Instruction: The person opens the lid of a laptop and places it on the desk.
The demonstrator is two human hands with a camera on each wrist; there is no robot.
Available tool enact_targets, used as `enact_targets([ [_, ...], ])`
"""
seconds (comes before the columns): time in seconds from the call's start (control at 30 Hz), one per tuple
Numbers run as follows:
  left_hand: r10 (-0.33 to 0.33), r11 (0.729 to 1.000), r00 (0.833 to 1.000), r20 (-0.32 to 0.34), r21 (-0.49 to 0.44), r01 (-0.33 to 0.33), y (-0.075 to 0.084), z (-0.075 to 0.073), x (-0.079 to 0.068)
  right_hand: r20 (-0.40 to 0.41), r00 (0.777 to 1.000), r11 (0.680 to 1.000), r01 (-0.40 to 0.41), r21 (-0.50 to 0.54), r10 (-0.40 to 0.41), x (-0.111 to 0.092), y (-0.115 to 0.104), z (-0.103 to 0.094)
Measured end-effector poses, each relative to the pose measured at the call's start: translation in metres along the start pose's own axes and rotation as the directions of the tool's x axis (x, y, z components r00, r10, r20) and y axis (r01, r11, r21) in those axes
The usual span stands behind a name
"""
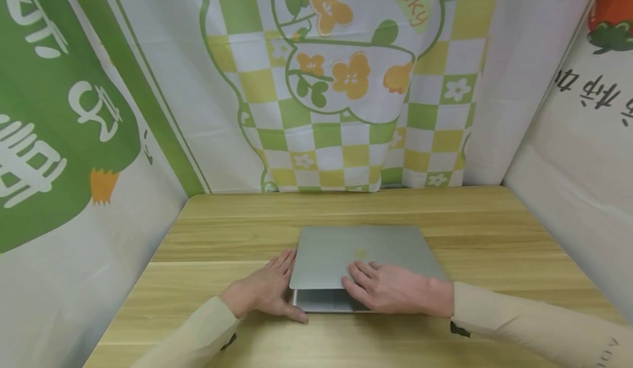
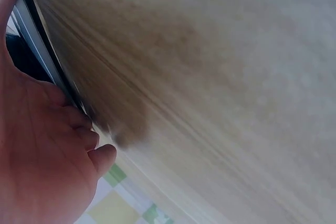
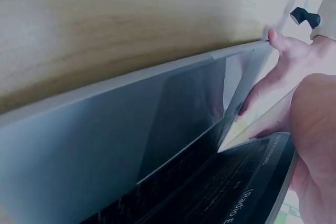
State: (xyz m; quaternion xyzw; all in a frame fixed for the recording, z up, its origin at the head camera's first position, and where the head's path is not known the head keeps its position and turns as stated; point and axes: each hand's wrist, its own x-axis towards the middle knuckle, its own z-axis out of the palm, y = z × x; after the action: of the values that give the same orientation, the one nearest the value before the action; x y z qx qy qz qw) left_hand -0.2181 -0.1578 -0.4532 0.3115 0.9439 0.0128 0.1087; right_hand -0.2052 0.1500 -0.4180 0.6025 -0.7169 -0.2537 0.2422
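Observation:
A silver laptop (image 1: pixel 321 258) lies on the wooden table with its lid raised a little at the front. My right hand (image 1: pixel 388 288) grips the lid's front edge, the fingers lying on top of the lid. Under the lid, the right wrist view shows a lit screen with white text (image 3: pixel 244 203), the dark keyboard (image 3: pixel 110 211) and the grey palm rest (image 3: pixel 68 140). Along the base's left side lie the straight fingers of my left hand (image 1: pixel 264 291). Its thumb reaches the front left corner. In the left wrist view that hand (image 2: pixel 47 145) touches the laptop's side edge.
The wooden table (image 1: pixel 222 230) reaches back to a checked, flower-printed cloth (image 1: pixel 331 148). Printed cloths also hang at the left (image 1: pixel 163 208) and right (image 1: pixel 568 154). Both forearms wear beige sleeves (image 1: pixel 519 318).

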Motion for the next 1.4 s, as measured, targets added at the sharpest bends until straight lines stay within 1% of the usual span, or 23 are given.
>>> enact_targets([
  [0.2, 0.019, 1.0, 1.0, -0.012, 0.006, -0.019, -0.001, 0.0, 0.0, -0.094, 0.995, 1.0, -0.025, -0.019, 0.023, 0.001, 0.007, -0.001],
  [0.37, 0.036, 0.999, 0.999, -0.004, 0.032, -0.036, -0.002, -0.001, 0.0, -0.127, 0.992, 0.999, -0.027, -0.029, 0.023, 0.001, 0.012, -0.002],
  [0.47, 0.045, 0.998, 0.999, -0.003, 0.032, -0.044, -0.001, -0.001, 0.0, -0.15, 0.988, 0.999, -0.033, -0.031, 0.028, 0.002, 0.013, -0.002],
  [0.63, 0.048, 0.999, 0.999, -0.022, 0.016, -0.047, 0.0, -0.002, -0.002, -0.194, 0.981, 0.998, -0.039, -0.052, 0.028, 0.003, 0.016, -0.001],
  [0.9, 0.04, 0.999, 0.998, -0.048, 0.023, -0.039, 0.001, -0.001, -0.001, -0.247, 0.969, 0.999, -0.036, -0.022, 0.03, 0.004, 0.024, -0.001],
  [1.17, 0.027, 1.0, 0.999, -0.035, 0.012, -0.026, 0.001, 0.001, -0.001, -0.238, 0.97, 0.999, -0.037, 0.037, 0.045, 0.004, 0.029, -0.002],
  [1.4, -0.003, 0.999, 1.0, -0.018, 0.037, 0.004, 0.0, -0.001, 0.0, -0.244, 0.968, 0.996, -0.05, 0.078, 0.067, 0.006, 0.035, -0.005],
])
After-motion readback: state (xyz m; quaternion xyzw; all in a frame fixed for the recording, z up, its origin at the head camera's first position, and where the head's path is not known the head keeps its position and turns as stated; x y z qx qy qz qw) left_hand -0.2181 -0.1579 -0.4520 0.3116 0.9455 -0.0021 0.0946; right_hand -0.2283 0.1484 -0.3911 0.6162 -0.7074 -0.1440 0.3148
